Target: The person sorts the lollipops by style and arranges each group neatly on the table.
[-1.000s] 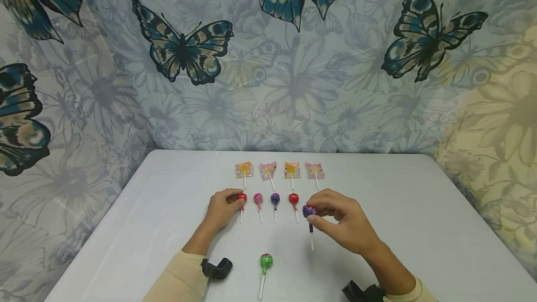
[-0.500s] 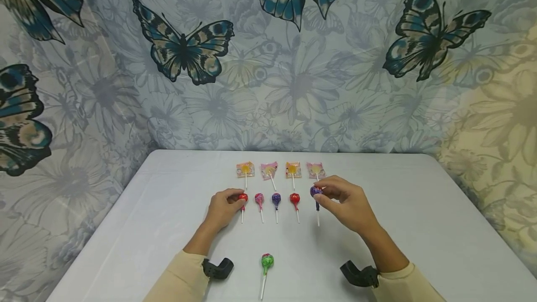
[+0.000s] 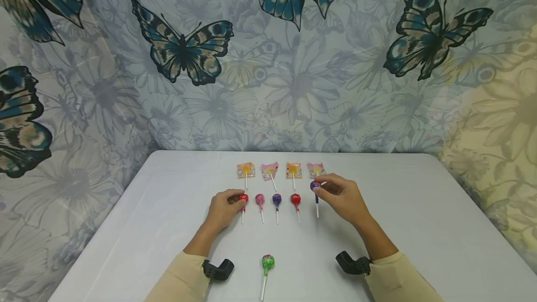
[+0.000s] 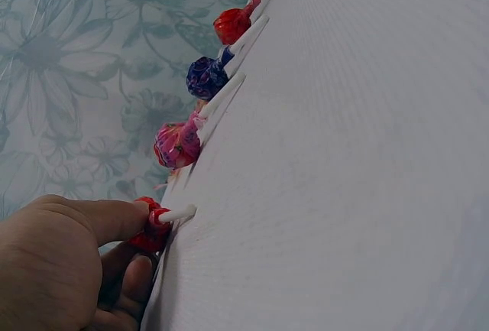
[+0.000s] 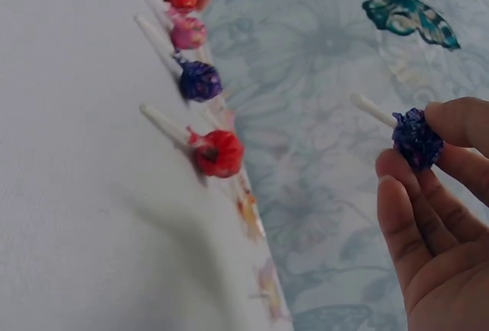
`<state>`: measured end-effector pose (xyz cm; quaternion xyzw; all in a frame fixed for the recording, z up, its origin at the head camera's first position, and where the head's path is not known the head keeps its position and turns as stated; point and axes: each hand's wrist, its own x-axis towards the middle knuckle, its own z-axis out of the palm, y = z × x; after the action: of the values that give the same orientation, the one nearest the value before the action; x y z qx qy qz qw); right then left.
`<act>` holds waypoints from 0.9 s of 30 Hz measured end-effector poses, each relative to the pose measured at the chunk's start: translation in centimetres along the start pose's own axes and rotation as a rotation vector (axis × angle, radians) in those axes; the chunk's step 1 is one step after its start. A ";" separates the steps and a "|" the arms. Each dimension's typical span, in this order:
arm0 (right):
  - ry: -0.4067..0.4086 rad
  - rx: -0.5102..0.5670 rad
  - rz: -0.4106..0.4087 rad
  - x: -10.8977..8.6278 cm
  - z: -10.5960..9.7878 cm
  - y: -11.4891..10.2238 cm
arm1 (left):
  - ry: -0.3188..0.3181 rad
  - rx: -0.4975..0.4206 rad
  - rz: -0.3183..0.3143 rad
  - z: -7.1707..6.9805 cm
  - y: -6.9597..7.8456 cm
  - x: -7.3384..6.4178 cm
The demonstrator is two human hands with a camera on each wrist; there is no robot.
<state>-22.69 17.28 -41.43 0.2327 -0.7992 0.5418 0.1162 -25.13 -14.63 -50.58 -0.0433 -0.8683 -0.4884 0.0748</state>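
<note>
My left hand [image 3: 223,209] pinches the red lollipop [image 4: 153,224] at the left end of the near row, thumb across its wrapped head. Between thumb and fingers my right hand [image 3: 341,195] holds a purple lollipop [image 5: 417,140] by the head, its stick pointing down toward me, raised over the table past the row's right end. To its left lie a red lollipop [image 3: 295,198], a purple lollipop [image 3: 277,199] and a pink lollipop [image 3: 259,198], heads away from me and sticks toward me.
Behind that row lie several flat lollipops in clear wrappers, among them an orange one [image 3: 245,170] and a pink one [image 3: 316,169]. A green lollipop [image 3: 267,262] lies alone near the front of the white table [image 3: 176,171]. Butterfly-patterned cloth [image 3: 293,97] hangs behind.
My right hand has carried the purple lollipop away from me and slightly right, up to the right end of the row. The left hand keeps its grip on the red lollipop.
</note>
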 end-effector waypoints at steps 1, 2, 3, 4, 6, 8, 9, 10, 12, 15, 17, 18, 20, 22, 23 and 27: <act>0.000 -0.010 0.007 0.0 0.1 0.2 | -0.001 0.000 -0.001 0.0 0.0 0.0; 0.002 -0.009 0.022 0.0 0.2 0.8 | -0.001 0.002 0.000 0.0 -0.1 0.0; 0.007 -0.015 0.037 0.0 0.2 1.5 | 0.000 -0.001 -0.002 0.1 -0.1 0.0; 0.013 -0.025 0.055 0.0 0.3 2.2 | 0.001 -0.005 -0.003 0.1 -0.1 0.0; 0.021 -0.043 0.094 0.0 0.5 3.6 | 0.003 -0.007 -0.001 0.1 -0.1 0.0; 0.029 -0.039 0.140 0.0 0.7 5.1 | 0.006 -0.009 0.003 0.1 -0.1 0.0; 0.032 -0.049 0.157 0.0 0.8 5.6 | 0.007 -0.010 0.006 0.1 -0.1 0.0; 0.032 -0.055 0.174 0.0 0.9 5.9 | 0.008 -0.010 0.008 0.1 -0.1 0.0; 0.027 -0.062 0.197 -0.1 1.1 6.4 | 0.010 -0.009 0.017 0.1 -0.1 -0.1; 0.019 -0.074 0.236 -0.2 1.3 6.8 | 0.011 -0.014 0.012 0.1 -0.1 0.0; 0.016 -0.087 0.253 -0.2 1.5 6.9 | 0.007 -0.011 0.014 0.1 -0.2 0.0; 0.016 -0.093 0.262 -0.2 1.5 7.0 | 0.005 -0.010 0.010 0.1 -0.2 0.0; 0.018 -0.105 0.278 -0.2 1.6 7.1 | 0.003 -0.006 0.004 0.1 -0.2 0.0; 0.015 -0.121 0.291 -0.3 1.7 7.3 | 0.004 -0.002 0.002 0.1 -0.2 0.0; 0.013 -0.125 0.299 -0.3 1.7 7.3 | 0.004 0.001 0.003 0.1 -0.2 0.0; 0.004 -0.136 0.333 -0.3 1.9 7.6 | 0.007 0.003 0.013 0.0 -0.2 0.0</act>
<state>-26.06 17.97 -48.49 0.0876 -0.8613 0.4987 0.0421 -25.16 -14.73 -50.77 -0.0475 -0.8684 -0.4869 0.0810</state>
